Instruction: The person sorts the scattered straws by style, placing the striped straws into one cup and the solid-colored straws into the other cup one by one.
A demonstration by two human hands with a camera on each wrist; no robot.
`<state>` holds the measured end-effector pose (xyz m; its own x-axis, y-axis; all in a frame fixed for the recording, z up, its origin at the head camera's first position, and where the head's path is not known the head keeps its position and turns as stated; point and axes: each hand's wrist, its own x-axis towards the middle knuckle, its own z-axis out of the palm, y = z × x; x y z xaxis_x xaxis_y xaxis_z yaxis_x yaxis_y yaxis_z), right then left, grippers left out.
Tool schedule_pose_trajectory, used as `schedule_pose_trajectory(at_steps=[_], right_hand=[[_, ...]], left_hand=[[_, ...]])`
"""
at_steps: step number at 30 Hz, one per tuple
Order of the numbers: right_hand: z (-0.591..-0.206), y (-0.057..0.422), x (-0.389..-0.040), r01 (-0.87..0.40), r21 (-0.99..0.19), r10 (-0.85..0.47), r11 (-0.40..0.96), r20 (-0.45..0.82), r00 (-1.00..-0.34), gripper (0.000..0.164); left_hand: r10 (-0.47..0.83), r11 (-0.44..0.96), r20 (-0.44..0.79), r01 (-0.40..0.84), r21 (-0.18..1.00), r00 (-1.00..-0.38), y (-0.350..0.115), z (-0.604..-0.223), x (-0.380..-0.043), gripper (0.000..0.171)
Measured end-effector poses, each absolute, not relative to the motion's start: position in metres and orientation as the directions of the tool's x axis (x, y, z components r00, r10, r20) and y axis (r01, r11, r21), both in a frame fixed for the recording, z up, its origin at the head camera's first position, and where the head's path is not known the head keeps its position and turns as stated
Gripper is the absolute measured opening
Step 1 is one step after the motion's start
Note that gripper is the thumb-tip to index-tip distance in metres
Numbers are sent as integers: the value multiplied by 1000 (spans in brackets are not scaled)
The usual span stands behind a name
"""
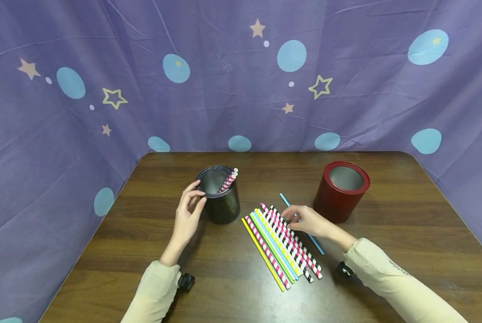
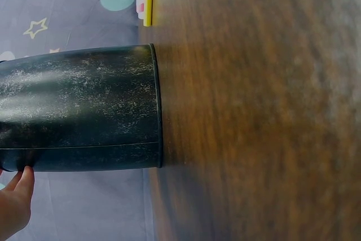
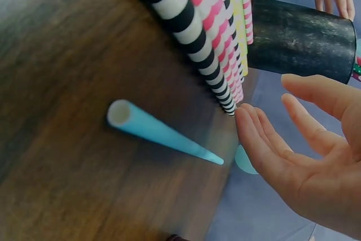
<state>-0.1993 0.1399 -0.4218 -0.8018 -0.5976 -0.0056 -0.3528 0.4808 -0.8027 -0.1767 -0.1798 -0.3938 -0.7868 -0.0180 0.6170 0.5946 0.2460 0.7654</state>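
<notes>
Across the brown wooden surface, 2 cans stand upright, with a row of straws lying between them and reaching toward me. The black can, at left, contains several pink-and-white striped straws, which lean against the right side of its rim. My left hand is beside this can, fingers relaxed and slightly bent, fingertips touching its wall near the rim. My right hand is above the far part of the row and holds nothing, its bent fingers spread wide; whether they touch the black-and-white straws beneath, I cannot tell. The row begins at left with a plain yellow straw and ends at right with striped straws. A plain blue straw lies just apart from the row, passing below my right hand. Farther right stands the red can. Purple cloth, patterned with stars and blue discs, hangs behind.
</notes>
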Motion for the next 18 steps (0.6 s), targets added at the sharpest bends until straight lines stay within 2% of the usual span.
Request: schedule_pose_trajectory(at_steps=[7,18], right_hand=[[-427,143,-201,-341,-800,-606,493,-35,-795,27],[-431,143,-203,-394,-764,-620,511,-10,-784,24]], left_hand=[[-17,242,622,601,762,-783,-180,-394,-177,13],[-17,238,617,596,767,-787,-180,-394,-176,13]])
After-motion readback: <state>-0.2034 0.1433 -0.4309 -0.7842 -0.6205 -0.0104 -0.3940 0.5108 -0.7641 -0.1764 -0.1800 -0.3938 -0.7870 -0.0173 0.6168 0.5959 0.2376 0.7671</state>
